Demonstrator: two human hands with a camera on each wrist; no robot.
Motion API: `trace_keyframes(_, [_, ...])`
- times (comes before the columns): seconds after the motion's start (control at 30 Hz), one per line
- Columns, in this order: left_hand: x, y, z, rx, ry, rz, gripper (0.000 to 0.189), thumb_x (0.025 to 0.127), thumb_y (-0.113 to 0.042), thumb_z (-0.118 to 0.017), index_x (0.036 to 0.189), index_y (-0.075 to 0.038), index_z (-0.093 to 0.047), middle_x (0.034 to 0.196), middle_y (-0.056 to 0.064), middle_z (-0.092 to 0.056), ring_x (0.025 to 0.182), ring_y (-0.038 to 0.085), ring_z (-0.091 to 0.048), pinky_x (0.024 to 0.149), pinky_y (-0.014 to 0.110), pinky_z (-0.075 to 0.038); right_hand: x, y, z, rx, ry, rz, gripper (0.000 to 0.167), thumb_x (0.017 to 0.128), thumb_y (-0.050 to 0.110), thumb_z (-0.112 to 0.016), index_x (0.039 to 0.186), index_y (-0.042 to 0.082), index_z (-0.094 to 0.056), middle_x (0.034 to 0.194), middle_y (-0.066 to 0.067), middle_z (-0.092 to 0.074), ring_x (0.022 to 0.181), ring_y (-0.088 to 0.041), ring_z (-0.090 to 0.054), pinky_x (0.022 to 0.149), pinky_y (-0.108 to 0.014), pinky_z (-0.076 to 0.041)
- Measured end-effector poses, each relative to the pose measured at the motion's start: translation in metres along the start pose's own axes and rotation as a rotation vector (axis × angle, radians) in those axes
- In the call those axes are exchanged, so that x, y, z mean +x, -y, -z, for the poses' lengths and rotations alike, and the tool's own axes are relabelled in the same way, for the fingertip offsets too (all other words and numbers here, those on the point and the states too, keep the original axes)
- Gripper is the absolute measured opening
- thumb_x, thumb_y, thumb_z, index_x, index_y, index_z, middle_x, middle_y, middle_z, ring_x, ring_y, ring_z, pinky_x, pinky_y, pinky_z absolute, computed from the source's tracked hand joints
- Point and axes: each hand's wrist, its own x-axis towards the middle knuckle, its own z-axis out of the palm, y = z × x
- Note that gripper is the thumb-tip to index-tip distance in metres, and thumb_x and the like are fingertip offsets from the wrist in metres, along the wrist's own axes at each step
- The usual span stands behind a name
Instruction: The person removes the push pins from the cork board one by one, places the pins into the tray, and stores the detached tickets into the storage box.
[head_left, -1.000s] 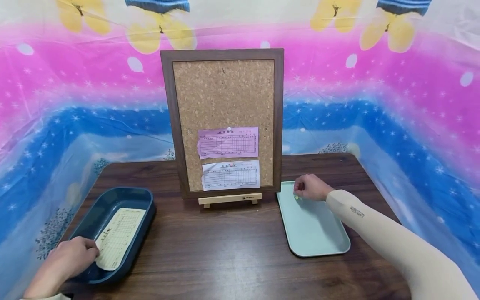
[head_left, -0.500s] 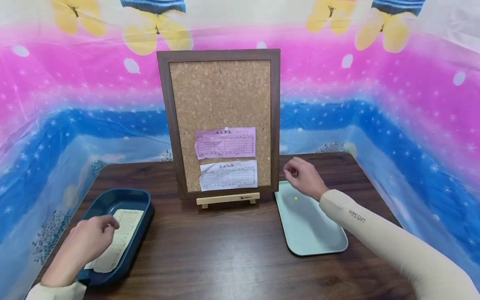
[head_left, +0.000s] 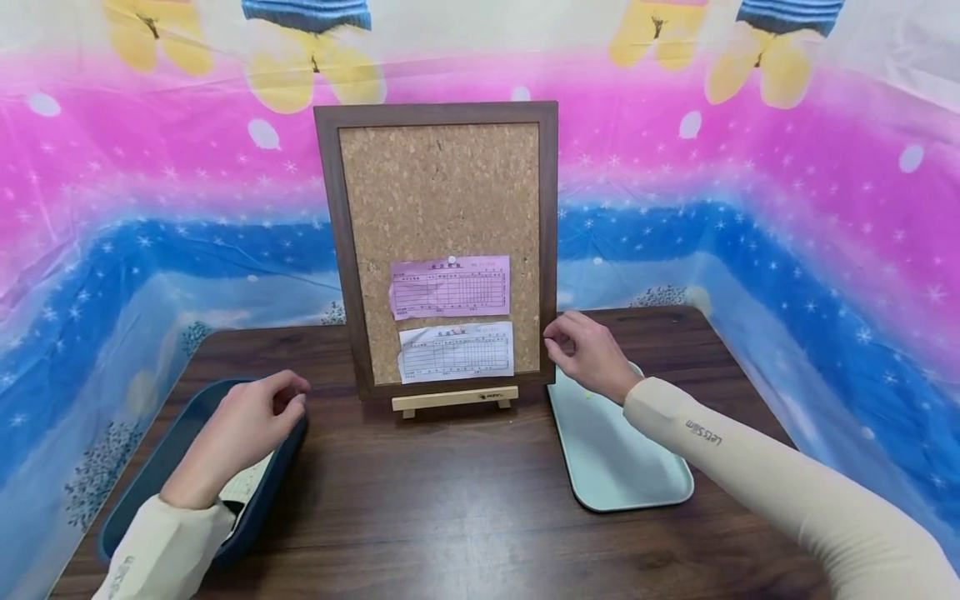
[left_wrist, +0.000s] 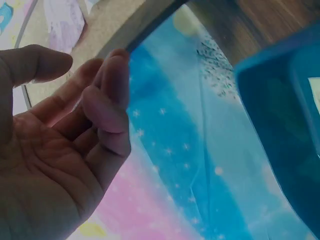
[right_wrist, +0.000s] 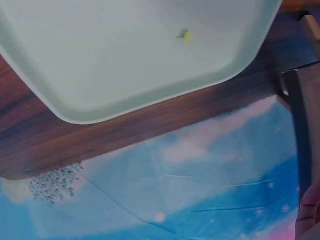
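Observation:
My left hand (head_left: 251, 425) hovers over the far right side of a dark blue bin (head_left: 176, 437), palm bare and thumb apart from the bent fingers in the left wrist view. A pale yellow printed slip (head_left: 251, 485) lies in the bin, partly hidden by the hand. Beside the right frame edge of a corkboard (head_left: 442, 192), my right hand (head_left: 592, 354) has loosely bent fingers with nothing visible in them. Pinned low on the board are a purple slip (head_left: 450, 287) and a white slip (head_left: 457, 354). A yellow pushpin (right_wrist: 186, 37) lies on the pale green tray (head_left: 630, 467).
The corkboard stands upright on a small wooden easel (head_left: 455, 401) at the back of the brown table (head_left: 420, 500). Patterned cloth (head_left: 637, 183) hangs behind and at both sides. The bin is at the left, the tray at the right.
My left hand has let go of the yellow slip in the bin and moved up and right. The right hand has left the pushpin on the tray and moved left to the board's edge.

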Motion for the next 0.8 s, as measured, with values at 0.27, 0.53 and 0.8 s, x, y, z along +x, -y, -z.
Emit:
trace_keyframes(0.27, [0.027, -0.011, -0.001, -0.020, -0.091, -0.042, 0.018, 0.093, -0.013, -0.057, 0.107, -0.003, -0.062, 0.084, 0.007, -0.062, 0.068, 0.018, -0.054, 0.062, 0.039, -0.048, 0.015, 0.015, -0.001, -0.012, -0.030, 0.097, 0.007, 0.086, 0.006, -0.065, 0.092, 0.010, -0.063, 0.087, 0.005, -0.053, 0.074, -0.009, -0.051, 0.065, -0.026, -0.046])
trace_keyframes(0.53, [0.051, -0.025, -0.005, -0.078, -0.126, -0.021, 0.022, 0.095, -0.017, -0.055, 0.111, -0.003, -0.060, 0.091, 0.009, -0.062, 0.077, 0.021, -0.057, 0.067, 0.041, -0.048, 0.026, 0.023, -0.004, -0.002, -0.027, 0.128, 0.006, 0.087, 0.007, -0.064, 0.093, 0.010, -0.062, 0.086, 0.006, -0.052, 0.072, -0.009, -0.049, 0.062, -0.026, -0.044])
trace_keyframes(0.8, [0.077, -0.036, -0.010, -0.155, -0.194, -0.022, 0.027, 0.095, -0.018, -0.056, 0.117, -0.002, -0.056, 0.097, 0.012, -0.061, 0.082, 0.025, -0.058, 0.070, 0.043, -0.048, 0.031, 0.027, -0.009, 0.002, -0.010, 0.135, 0.009, 0.087, 0.006, -0.065, 0.095, 0.009, -0.062, 0.090, 0.004, -0.055, 0.077, -0.012, -0.054, 0.067, -0.027, -0.047])
